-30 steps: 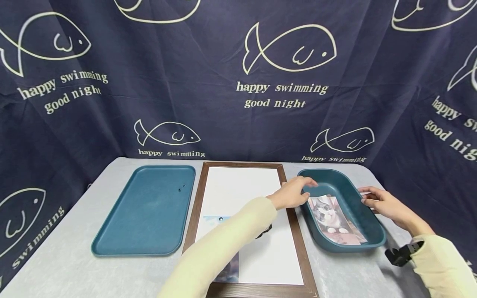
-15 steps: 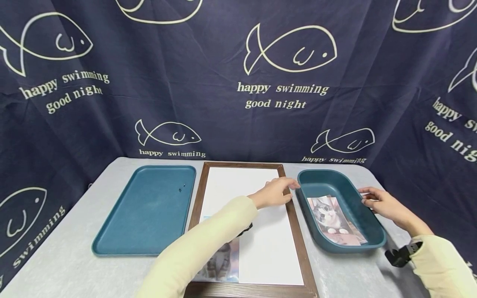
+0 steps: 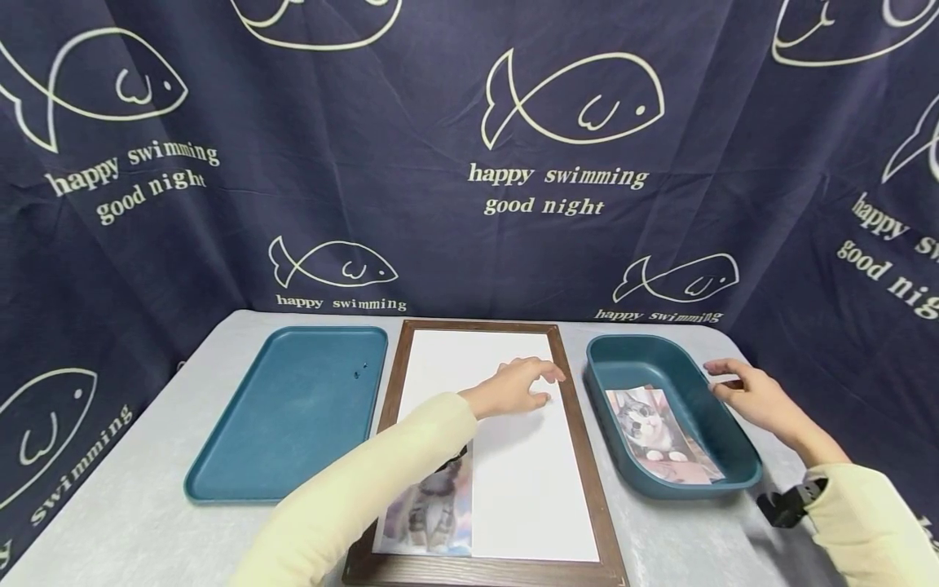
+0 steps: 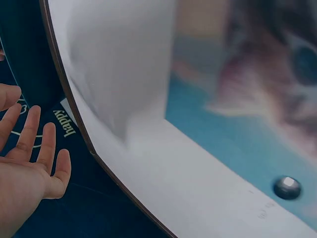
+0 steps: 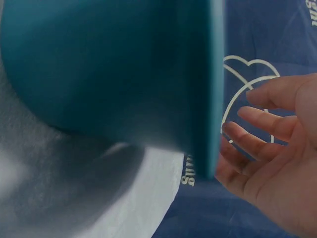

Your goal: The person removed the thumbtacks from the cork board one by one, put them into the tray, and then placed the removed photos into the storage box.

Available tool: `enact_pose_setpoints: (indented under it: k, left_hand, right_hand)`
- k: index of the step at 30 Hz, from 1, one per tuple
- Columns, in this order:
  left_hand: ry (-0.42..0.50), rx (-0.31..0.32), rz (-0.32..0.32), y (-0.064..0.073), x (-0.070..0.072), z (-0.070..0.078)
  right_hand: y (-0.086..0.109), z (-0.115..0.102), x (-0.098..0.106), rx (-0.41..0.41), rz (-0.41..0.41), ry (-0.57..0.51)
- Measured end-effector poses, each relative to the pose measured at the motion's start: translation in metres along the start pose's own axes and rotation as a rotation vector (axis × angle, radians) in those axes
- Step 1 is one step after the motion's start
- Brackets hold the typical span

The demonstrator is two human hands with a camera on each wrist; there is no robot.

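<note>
My left hand (image 3: pixel 516 387) hovers over the upper right of a wood-framed whiteboard (image 3: pixel 535 497), fingers loosely bent and holding nothing. A cat photo (image 3: pixel 433 514) lies on the board's lower left, partly covered by my left sleeve. In the left wrist view a round silver magnet (image 4: pixel 287 187) sits on the photo's blue part. My right hand (image 3: pixel 756 399) is by the right rim of a deep teal basin (image 3: pixel 704 408), its fingers relaxed; the right wrist view shows the fingertips close to the rim, contact unclear. Inside the basin lies another cat photo (image 3: pixel 649 428), apparently over further prints.
A shallow teal tray (image 3: pixel 293 416) with a few tiny dark specks (image 3: pixel 359 371) lies left of the board. All stand on a pale grey table (image 3: pixel 125 497). A navy fish-print curtain (image 3: pixel 440 106) hangs behind and at both sides.
My left hand has drawn back leftward from above the basin's left edge to over the board, uncovering more of the photo there. The right hand has barely moved; its fingers have spread slightly.
</note>
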State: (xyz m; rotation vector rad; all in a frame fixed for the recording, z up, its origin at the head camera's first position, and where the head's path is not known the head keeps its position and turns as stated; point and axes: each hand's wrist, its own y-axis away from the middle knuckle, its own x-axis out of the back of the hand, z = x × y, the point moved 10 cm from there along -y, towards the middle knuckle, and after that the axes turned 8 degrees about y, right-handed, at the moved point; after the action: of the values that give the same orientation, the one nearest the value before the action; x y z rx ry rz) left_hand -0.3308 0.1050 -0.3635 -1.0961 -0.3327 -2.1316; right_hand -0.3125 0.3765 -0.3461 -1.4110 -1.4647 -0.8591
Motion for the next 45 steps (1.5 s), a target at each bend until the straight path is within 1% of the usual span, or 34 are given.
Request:
enact_pose_setpoints:
  k: [5,10,13,16,18,22,32,39,42,45]
  left_hand:
    - [-0.006,0.019,0.003,0.012,0.006,-0.011]
    - [0.006,0.042,-0.002,0.024,0.013,-0.023]
    - [0.019,0.051,-0.007,0.031,0.016,-0.029]
    - [0.015,0.056,-0.002,0.037,0.021,-0.034]
    - [0.007,0.058,0.003,0.041,0.023,-0.036]
    - [0.008,0.051,0.012,0.048,0.028,-0.04]
    - [0.017,0.052,0.01,0.064,0.034,-0.042]
    - [0.007,0.042,0.018,0.077,0.035,-0.046]
    - [0.03,0.053,0.011,0.082,0.034,-0.05]
    - [0.031,0.064,0.006,0.087,0.033,-0.054]
  right_hand:
    - [0.0,-0.016,0.007,0.033,0.056,0.011]
    - [0.0,-0.035,0.009,0.069,0.077,0.001]
    - [0.0,-0.049,0.013,0.128,0.117,-0.013]
    - [0.001,-0.061,0.016,0.189,0.155,-0.016]
    - [0.002,-0.068,0.016,0.212,0.171,-0.011]
    - [0.002,-0.08,0.014,0.223,0.165,-0.015]
    - [0.006,-0.114,0.0,0.297,0.127,-0.061]
    - [0.008,-0.138,-0.014,0.327,0.079,-0.072]
    - [0.007,-0.146,-0.022,0.348,0.086,-0.074]
    - [0.007,-0.155,-0.03,0.375,0.09,-0.08]
